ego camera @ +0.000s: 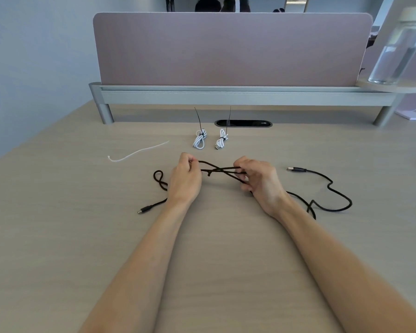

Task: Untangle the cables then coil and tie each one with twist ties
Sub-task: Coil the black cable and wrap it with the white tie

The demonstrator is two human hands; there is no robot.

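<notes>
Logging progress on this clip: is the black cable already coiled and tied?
No, the black cable lies loose across the desk, its crossed strands held between the left hand and right hand.

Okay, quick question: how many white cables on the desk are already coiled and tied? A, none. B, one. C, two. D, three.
C: one white bundle and a second white bundle lie side by side on the desk, each coiled and tied off; the only other cable is the loose black cable.
</notes>
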